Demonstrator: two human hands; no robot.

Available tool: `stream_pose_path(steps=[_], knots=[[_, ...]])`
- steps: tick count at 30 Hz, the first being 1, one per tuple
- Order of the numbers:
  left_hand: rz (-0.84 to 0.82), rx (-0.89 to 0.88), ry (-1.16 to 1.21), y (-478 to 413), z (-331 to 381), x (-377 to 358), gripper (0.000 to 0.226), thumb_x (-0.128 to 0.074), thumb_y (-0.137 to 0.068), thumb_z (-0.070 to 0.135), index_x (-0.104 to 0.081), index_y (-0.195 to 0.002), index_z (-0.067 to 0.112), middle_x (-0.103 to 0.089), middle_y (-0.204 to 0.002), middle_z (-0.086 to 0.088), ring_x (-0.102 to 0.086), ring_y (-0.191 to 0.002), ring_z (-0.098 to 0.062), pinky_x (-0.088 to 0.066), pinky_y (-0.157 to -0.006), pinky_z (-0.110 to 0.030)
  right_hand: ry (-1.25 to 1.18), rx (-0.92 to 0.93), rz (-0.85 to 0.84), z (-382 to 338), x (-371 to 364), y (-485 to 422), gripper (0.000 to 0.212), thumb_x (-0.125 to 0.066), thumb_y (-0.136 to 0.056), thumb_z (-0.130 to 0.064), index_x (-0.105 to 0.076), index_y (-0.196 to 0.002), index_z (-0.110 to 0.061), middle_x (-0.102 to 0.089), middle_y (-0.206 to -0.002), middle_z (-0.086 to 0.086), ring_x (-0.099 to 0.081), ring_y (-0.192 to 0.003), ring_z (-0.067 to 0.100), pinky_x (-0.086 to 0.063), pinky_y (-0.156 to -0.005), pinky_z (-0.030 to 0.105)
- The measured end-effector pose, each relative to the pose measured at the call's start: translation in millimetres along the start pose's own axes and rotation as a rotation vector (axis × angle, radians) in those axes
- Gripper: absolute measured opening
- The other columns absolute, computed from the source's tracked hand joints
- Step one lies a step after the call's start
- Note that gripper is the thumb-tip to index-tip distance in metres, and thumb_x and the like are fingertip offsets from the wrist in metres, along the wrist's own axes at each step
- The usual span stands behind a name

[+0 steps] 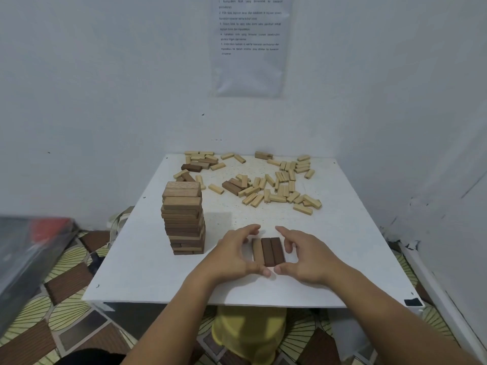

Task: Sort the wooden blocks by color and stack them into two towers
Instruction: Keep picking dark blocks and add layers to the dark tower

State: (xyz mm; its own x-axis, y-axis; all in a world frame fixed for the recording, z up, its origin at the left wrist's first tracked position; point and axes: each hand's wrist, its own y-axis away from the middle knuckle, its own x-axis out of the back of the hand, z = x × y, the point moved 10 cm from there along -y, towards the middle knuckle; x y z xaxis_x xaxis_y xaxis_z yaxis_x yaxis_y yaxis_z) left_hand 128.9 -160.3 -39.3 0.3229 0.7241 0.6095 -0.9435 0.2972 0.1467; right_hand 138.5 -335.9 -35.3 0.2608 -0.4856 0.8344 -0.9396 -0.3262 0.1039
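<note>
Three brown blocks (268,251) lie side by side, flat on the white table (147,262), near its front. My left hand (232,255) cups their left side and my right hand (308,255) cups their right side, thumbs at the near ends and fingers curved round the far ends. A tall tower of brown blocks (184,218) stands to the left of my hands. A loose pile of mostly light blocks (279,188) with a few dark ones spreads over the far half. A smaller heap of mixed blocks (199,163) lies at the far left.
The table sits in a corner between white walls, with a printed sheet (250,43) taped above it. A grey case (29,259) lies on the patterned floor at the left. A yellow item (247,330) shows under the table's front edge.
</note>
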Motion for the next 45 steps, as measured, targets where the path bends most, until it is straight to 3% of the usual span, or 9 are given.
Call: stream_pose_path(steps=[4, 9, 14, 19, 23, 27, 32, 37, 45], knots=[[0.081, 0.011, 0.085, 10.0, -8.0, 11.0, 0.074, -0.065, -0.088, 0.061, -0.039, -0.154, 0.042, -0.051, -0.147, 0.017, -0.049, -0.131, -0.002, -0.042, -0.112, -0.038, -0.077, -0.084, 0.162, -10.7, 1.3, 17.5, 0.080, -0.069, -0.087, -0.057, -0.035, -0.155, -0.032, -0.048, -0.119, -0.015, -0.050, -0.102, 0.002, -0.045, -0.092, 0.027], [0.180, 0.063, 0.247, 17.4, -6.8, 15.3, 0.042, -0.047, -0.109, 0.035, -0.046, -0.151, 0.036, -0.055, -0.148, 0.012, -0.050, -0.136, -0.009, -0.039, -0.114, -0.033, 0.108, -0.298, 0.273, -44.6, -16.9, 26.3, 0.082, -0.049, -0.073, -0.086, -0.042, -0.133, -0.030, -0.048, -0.125, -0.002, -0.052, -0.114, 0.024, -0.049, -0.094, 0.043], [0.235, 0.060, 0.250, 29.6, -4.5, 18.1, 0.041, -0.043, -0.110, 0.034, -0.049, -0.151, 0.029, -0.052, -0.150, 0.012, -0.046, -0.137, -0.004, -0.033, -0.113, -0.026, 0.161, -0.276, 0.256, -51.0, -25.1, 19.5, 0.056, -0.050, -0.079, -0.063, -0.047, -0.126, -0.033, -0.047, -0.125, -0.005, -0.047, -0.115, 0.025, -0.044, -0.093, 0.043], [0.291, 0.018, 0.210, 52.7, -5.7, 19.4, 0.040, -0.043, -0.110, 0.035, -0.052, -0.148, 0.029, -0.054, -0.146, 0.016, -0.047, -0.132, 0.000, -0.031, -0.108, -0.019, 0.158, 0.090, -0.010, -54.0, -27.0, 7.5, 0.060, -0.057, -0.074, -0.044, -0.048, -0.133, -0.046, -0.042, -0.124, -0.020, -0.037, -0.118, 0.015, -0.031, -0.097, 0.041], [0.335, 0.027, 0.215, 53.8, -3.6, 16.2, 0.039, -0.038, -0.111, 0.036, -0.052, -0.147, 0.030, -0.053, -0.147, 0.015, -0.045, -0.135, -0.002, -0.030, -0.110, -0.020, 0.176, 0.231, -0.081, -54.9, -22.2, 1.2, 0.064, -0.059, -0.077, -0.037, -0.049, -0.140, -0.045, -0.043, -0.132, -0.022, -0.033, -0.124, 0.012, -0.028, -0.102, 0.040], [0.356, -0.020, -0.002, 52.3, 3.5, 15.6, 0.043, -0.036, -0.111, 0.033, -0.041, -0.154, 0.030, -0.043, -0.157, 0.012, -0.036, -0.143, -0.005, -0.024, -0.118, -0.022, 0.132, 0.120, 0.072, -41.7, -11.8, 12.0, 0.077, -0.054, -0.081, -0.049, -0.035, -0.155, -0.034, -0.035, -0.155, -0.015, -0.025, -0.144, 0.012, -0.023, -0.119, 0.043], [0.223, 0.093, -0.440, 42.7, -12.2, -14.0, 0.071, -0.014, -0.108, 0.053, -0.001, -0.166, 0.014, 0.001, -0.174, -0.001, 0.009, -0.159, -0.015, 0.003, -0.129, -0.036, 0.373, -0.144, 0.098, -15.7, -35.2, 32.7, 0.107, -0.017, -0.079, -0.085, 0.004, -0.164, -0.023, 0.011, -0.171, -0.002, 0.013, -0.157, 0.024, 0.001, -0.127, 0.047], [0.227, 0.119, -0.578, 34.3, -8.0, -29.4, 0.095, 0.020, -0.090, 0.067, 0.001, -0.165, 0.012, 0.006, -0.173, -0.004, 0.015, -0.158, -0.016, 0.008, -0.128, -0.040, 0.463, -0.110, 0.086, -25.7, -44.3, 35.1, 0.100, -0.006, -0.083, -0.080, 0.008, -0.163, -0.020, 0.018, -0.170, -0.001, 0.023, -0.155, 0.023, 0.007, -0.126, 0.051], [0.191, 0.144, -0.621, 31.4, -8.6, -31.2, 0.087, 0.010, -0.095, 0.064, 0.003, -0.165, 0.012, 0.009, -0.173, -0.004, 0.017, -0.158, -0.016, 0.009, -0.128, -0.041, 0.458, -0.103, 0.075, -24.8, -46.8, 34.2, 0.103, -0.004, -0.081, -0.080, 0.006, -0.164, -0.019, 0.016, -0.171, -0.002, 0.023, -0.155, 0.022, 0.006, -0.126, 0.050]])
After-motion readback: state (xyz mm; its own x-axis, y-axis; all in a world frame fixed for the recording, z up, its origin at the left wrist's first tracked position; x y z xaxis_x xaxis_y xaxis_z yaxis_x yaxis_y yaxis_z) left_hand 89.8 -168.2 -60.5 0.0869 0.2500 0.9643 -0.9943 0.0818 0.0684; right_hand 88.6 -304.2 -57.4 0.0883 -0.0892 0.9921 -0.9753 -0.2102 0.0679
